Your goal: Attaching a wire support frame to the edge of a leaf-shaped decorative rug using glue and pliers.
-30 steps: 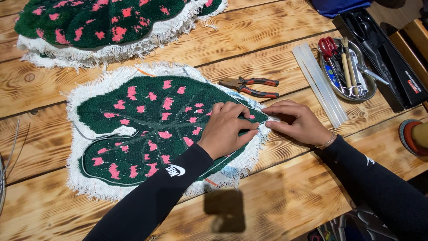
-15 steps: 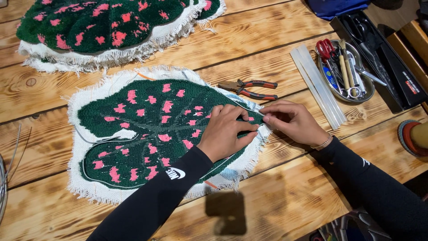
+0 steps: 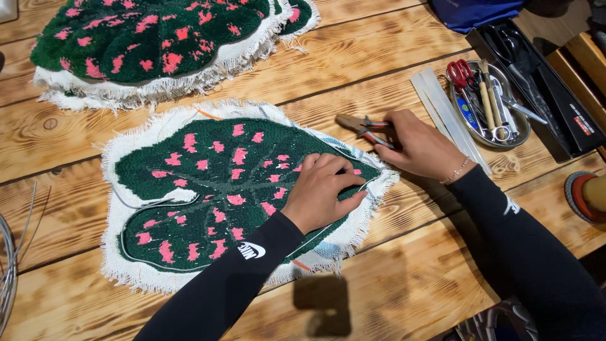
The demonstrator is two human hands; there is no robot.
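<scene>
Two hands work at a leaf-shaped tufted rug (image 3: 221, 189) lying on a wooden table (image 3: 391, 278): the left hand (image 3: 322, 196) presses flat on the rug's pointed tip, while the right hand (image 3: 416, 148), just beyond that tip, closes around pliers (image 3: 360, 125).

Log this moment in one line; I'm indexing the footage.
left hand: pressing leaf-shaped tufted rug | right hand: on pliers | surface: wooden table

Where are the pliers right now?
The pliers lie on the wooden table right of centre in the head view, just past the leaf rug's tip, with the right hand on their handles.
</scene>
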